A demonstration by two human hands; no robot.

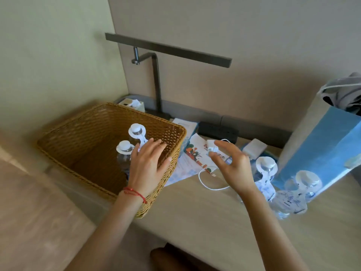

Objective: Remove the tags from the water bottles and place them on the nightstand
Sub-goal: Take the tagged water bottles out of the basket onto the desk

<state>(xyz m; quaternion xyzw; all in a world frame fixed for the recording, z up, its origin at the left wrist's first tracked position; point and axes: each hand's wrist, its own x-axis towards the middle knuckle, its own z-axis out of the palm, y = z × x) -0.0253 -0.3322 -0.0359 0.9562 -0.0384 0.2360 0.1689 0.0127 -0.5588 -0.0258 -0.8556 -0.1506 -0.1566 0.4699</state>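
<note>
Open left hand (147, 163), basket (82, 133), tagged bottles (125, 153)

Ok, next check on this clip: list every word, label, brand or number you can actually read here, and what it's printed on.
None can be read.
Tags on the bottles beside the blue paper bag: blue print, too blurred.
Tags on the bottles in the wicker basket: no text can be made out.
Illustrated leaflet on the nightstand: coloured drawing with lettering, too small and blurred.
Paper under it: faint print, illegible.
</note>
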